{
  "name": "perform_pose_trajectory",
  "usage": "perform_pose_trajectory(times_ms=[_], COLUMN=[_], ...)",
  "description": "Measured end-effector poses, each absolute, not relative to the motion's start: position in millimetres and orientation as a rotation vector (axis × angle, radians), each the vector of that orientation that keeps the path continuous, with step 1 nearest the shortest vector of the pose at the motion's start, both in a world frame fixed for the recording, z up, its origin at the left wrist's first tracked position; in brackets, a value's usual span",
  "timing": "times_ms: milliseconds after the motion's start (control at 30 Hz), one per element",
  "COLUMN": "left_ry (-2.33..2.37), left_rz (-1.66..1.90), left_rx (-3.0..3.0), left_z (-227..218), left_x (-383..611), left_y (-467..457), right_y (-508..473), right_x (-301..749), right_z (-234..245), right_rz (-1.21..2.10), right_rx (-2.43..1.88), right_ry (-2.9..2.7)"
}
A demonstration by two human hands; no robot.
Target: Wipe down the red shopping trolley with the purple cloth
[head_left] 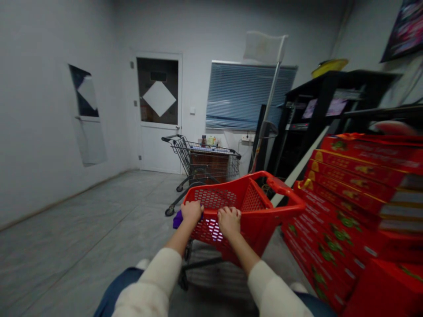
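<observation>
Left hand: the left hand (192,211) has its fingers curled over the near rim of the red cart (254,207), gripping the rim at its left corner.
Right hand: the right hand (229,220) is folded over the same rim, just to the right of the left hand, with knuckles up and fingers closed on the plastic.
Red cart: it stands on the floor (82,229) straight ahead of both hands and touching them. Its long axis runs away from the person and slants right, ending in a thick red bar at the far right.
Nearer hand: neither, since both are on the rim. The left reaches slightly further forward.
Arms: both forearms stretch forward in cream sleeves (155,277), close together and converging on the cart.
Purple thing: a purple thing (177,219) sits at the cart's left corner, just beside the left hand. I cannot tell what it is.
Red boxes: the red boxes (357,198) are stacked close along the cart's right side.
Metal cart: the metal cart (205,163) is beyond the red cart, near the door (158,110).
</observation>
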State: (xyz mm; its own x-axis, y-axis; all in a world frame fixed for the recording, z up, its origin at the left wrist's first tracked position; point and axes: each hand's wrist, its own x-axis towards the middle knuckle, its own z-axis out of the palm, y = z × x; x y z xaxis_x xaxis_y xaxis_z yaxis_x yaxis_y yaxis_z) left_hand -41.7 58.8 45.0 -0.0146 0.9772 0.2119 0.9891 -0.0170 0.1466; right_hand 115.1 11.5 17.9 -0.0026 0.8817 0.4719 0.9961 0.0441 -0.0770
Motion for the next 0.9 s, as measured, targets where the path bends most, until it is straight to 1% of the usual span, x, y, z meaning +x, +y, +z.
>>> perform_pose_trajectory(times_ms=[167,333,467,567,700,800,900], left_ry=[-2.001,-1.999,-2.082,-2.112,-2.031,-1.998,-2.033], left_rz=[-0.523,-0.54,-0.502,-0.487,-0.533,-0.577,-0.559], left_rx=[-2.192,-2.195,-2.131,-2.109,-2.164,-2.18,-2.17], left_z=[39.2,35.7,38.7,39.9,36.7,34.1,35.0], left_x=[-18.3,-32.6,-47.8,-44.1,-27.3,-23.0,-30.4], left_y=[49.2,50.7,53.7,54.3,54.2,54.5,55.6], right_y=[11.1,13.1,14.8,17.3,20.7,19.8,15.3], right_x=[104.4,98.2,92.2,89.3,91.0,100.0,117.2], right_z=[16.8,14.7,14.8,13.5,12.3,18.1,30.3], right_rz=[-0.382,-0.395,-0.373,-0.37,-0.368,-0.384,-0.468], right_rx=[-1.857,-1.816,-1.817,-1.811,-1.818,-1.814,-1.843], right_ry=[-1.94,-1.949,-1.953,-1.956,-1.96,-2.021,-2.029])
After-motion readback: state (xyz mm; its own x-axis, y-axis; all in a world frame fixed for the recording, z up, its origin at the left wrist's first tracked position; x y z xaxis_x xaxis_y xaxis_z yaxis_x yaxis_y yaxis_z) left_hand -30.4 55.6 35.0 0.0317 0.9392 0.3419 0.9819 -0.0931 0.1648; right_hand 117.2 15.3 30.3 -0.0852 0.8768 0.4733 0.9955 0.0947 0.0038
